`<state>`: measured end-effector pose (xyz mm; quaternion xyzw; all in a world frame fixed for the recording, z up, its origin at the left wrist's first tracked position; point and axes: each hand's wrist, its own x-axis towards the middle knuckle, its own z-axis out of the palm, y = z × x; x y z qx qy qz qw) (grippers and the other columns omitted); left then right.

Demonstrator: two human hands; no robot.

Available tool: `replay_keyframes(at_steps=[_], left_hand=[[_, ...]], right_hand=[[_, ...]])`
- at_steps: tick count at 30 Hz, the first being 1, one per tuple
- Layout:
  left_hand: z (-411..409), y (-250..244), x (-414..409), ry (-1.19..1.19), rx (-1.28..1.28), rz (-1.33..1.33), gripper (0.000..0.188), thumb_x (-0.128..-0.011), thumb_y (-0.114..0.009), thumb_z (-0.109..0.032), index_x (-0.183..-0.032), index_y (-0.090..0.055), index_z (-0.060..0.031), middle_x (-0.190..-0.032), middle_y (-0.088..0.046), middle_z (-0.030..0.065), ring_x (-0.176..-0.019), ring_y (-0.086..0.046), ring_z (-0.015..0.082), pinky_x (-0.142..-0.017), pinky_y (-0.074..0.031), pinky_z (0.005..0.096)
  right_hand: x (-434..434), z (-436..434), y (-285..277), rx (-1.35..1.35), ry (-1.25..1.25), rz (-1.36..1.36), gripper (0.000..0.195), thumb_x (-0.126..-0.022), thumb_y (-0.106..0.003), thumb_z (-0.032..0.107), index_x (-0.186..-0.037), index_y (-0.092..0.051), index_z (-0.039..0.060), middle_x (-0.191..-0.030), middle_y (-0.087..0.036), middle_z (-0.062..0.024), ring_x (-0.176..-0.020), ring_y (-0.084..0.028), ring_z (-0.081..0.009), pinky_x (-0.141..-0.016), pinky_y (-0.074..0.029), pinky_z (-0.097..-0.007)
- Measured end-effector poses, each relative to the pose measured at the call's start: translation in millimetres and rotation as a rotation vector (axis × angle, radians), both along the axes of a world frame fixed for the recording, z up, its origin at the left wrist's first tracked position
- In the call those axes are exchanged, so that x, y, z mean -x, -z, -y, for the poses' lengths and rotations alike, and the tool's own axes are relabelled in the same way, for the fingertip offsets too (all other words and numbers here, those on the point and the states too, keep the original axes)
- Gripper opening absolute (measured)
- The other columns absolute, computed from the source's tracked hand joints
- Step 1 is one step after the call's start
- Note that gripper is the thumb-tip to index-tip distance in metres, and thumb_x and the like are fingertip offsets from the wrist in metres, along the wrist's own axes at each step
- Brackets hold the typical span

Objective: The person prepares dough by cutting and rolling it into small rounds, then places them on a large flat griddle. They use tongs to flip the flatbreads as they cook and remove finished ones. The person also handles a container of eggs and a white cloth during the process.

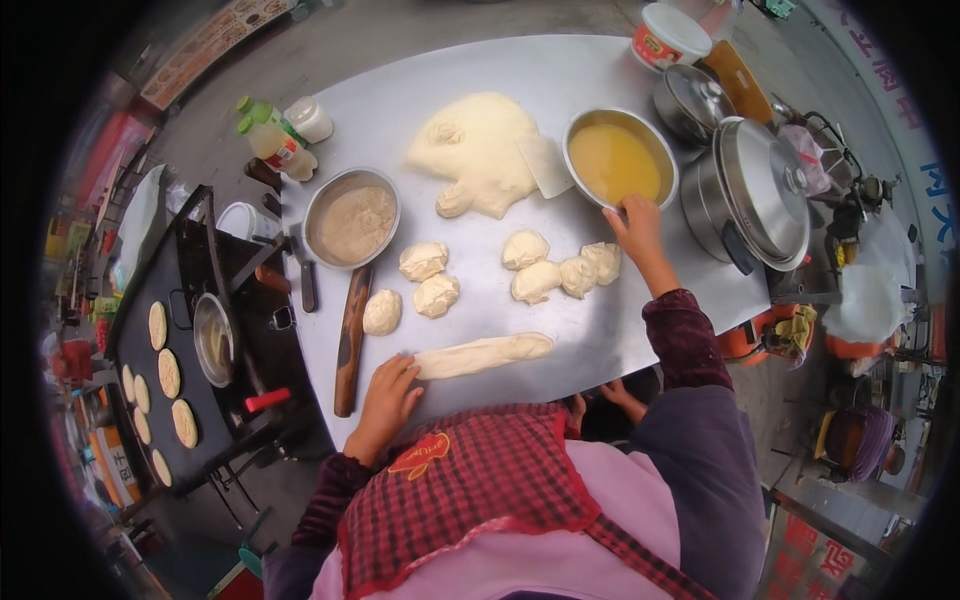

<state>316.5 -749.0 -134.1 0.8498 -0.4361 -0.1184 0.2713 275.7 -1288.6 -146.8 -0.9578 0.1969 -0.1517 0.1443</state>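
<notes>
My left hand (386, 397) rests at the left end of a long, flattened strip of dough (487, 355), its fingertips on the dough and its thumb apart. At the near rim of a metal bowl (670, 154) is my right hand (641, 232), fingers over the edge and thumb outside. Yellow liquid (615, 161), which looks like oil, fills much of that bowl. Several dough balls (535, 281) lie between the strip and a large mass of soft dough (480, 146). A flat scraper (546, 166) leans on the dough mass beside the bowl.
A wooden rolling pin (351, 345) and a bowl of brownish paste (352, 217) are at left. Bottles (281, 146) stand at the far left corner of the metal table (367, 90). Lidded pots (757, 191) crowd the right side. Flatbreads (169, 373) lie on a black griddle (202, 420).
</notes>
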Motion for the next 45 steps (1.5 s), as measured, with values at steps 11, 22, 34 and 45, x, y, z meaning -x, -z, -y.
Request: replay_keyframes(at_steps=[11, 22, 34, 45], left_hand=[[6, -22, -58, -0.163, 0.165, 0.098, 0.019, -0.088, -0.068, -0.008, -0.106, -0.067, -0.0006, -0.112, -0.065, 0.0135, -0.109, -0.06, 0.0345, -0.093, -0.049, 0.0406], [61, 41, -256, -0.276, -0.317, 0.393, 0.018, -0.087, -0.067, -0.02, -0.087, -0.073, -0.003, -0.091, -0.07, 0.0164, -0.09, -0.066, 0.0379, -0.079, -0.052, 0.0463], [87, 24, -247, -0.293, -0.082, 0.091, 0.021, -0.088, -0.063, -0.019, -0.09, -0.073, -0.0003, -0.082, -0.071, 0.0194, -0.079, -0.07, 0.0336, -0.072, -0.053, 0.0405], [35, -4, -61, -0.361, 0.244, -0.567, 0.024, -0.094, -0.062, -0.018, -0.097, -0.071, 0.0035, -0.078, -0.067, 0.0038, -0.074, -0.057, 0.0115, -0.071, -0.046, 0.0265]], right_hand=[[2, -25, -37, -0.278, 0.046, -0.228, 0.074, -0.088, -0.072, 0.045, -0.142, -0.048, 0.0002, -0.114, -0.067, -0.0222, -0.106, -0.064, -0.036, -0.09, -0.05, -0.0419], [15, -36, -22, 0.014, -0.139, 0.105, 0.046, -0.092, -0.068, 0.036, -0.118, -0.063, -0.0016, -0.106, -0.067, -0.021, -0.1, -0.061, -0.0394, -0.086, -0.049, -0.0447], [28, -78, -39, -0.292, 0.221, 0.369, 0.037, -0.1, -0.057, 0.03, -0.082, -0.066, -0.0012, -0.083, -0.068, -0.0177, -0.077, -0.064, -0.0365, -0.069, -0.048, -0.0433], [109, -323, 67, -0.011, -0.313, -0.074, 0.089, -0.083, -0.072, 0.047, -0.149, -0.038, -0.0015, -0.159, -0.032, -0.0182, -0.148, -0.029, -0.033, -0.118, -0.02, -0.0569]])
